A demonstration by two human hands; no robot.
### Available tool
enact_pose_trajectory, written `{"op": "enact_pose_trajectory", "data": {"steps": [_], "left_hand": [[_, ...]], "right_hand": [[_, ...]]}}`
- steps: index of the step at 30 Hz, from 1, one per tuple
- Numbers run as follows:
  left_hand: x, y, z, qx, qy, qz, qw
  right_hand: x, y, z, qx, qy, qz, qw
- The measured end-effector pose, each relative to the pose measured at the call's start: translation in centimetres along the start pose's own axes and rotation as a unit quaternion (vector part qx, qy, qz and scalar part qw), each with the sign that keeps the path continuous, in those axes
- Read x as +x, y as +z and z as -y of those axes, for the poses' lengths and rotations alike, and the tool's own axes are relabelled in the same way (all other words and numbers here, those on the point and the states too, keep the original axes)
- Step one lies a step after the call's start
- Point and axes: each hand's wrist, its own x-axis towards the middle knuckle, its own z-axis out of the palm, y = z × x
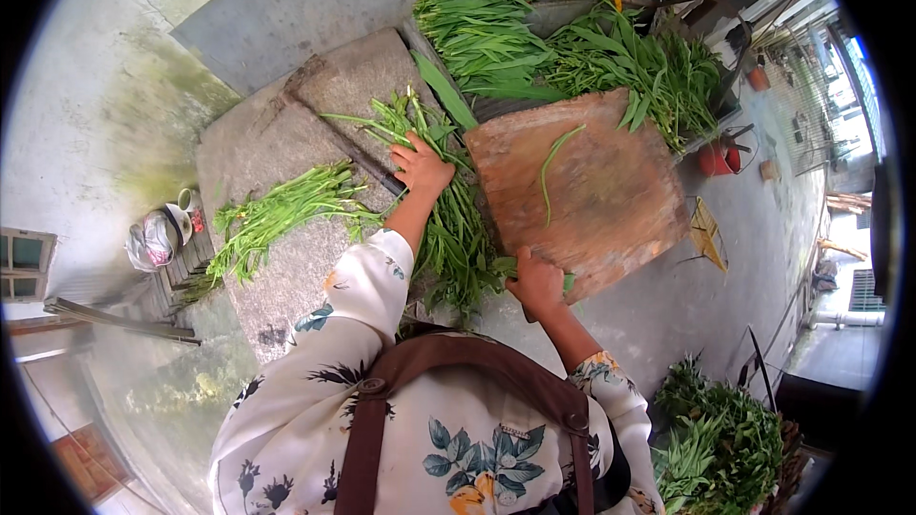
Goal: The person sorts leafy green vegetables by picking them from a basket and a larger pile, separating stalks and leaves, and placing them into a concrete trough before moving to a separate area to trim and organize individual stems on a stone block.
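My left hand [422, 168] lies over a pile of leafy green stalks [448, 234] on a grey stone slab [296, 133], its fingers spread on the stems. My right hand [537, 284] is closed in a fist at the near corner of a worn wooden board [611, 191]. Bits of green leaf show on both sides of this fist, and a dark tip shows under it; what it grips is mostly hidden. One thin green stem [546, 176] lies curved across the board. Left of my left arm, a bundle of cut stalks [286, 215] rests on the slab.
A dark stick [348, 143] crosses the slab. Beyond the board, long-leaved greens [487, 38] fill a trough-like container. A red bucket [718, 157] and a yellow folding stool [707, 234] stand on the right. More greens [716, 439] are heaped at the lower right.
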Motion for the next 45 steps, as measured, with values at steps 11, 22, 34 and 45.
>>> {"op": "enact_pose_trajectory", "data": {"steps": [11,22,34,45], "left_hand": [[0.0,0.7,-1.8,0.027,-0.072,-0.051,0.996],[1.3,-3.6,4.1,-0.224,0.106,-0.029,0.968],[-9.9,-23.0,10.5,-0.462,0.337,0.005,0.820],[-14.9,-30.5,15.2,-0.010,0.405,-0.062,0.912]], "right_hand": [[-0.3,-0.1,-0.8,0.036,0.021,0.023,0.999],[-0.7,0.4,-1.0,0.042,0.005,0.005,0.999],[0.2,-1.6,-3.3,0.155,-0.079,-0.063,0.983],[-1.3,-1.8,-1.0,0.175,-0.151,-0.062,0.971]]}}
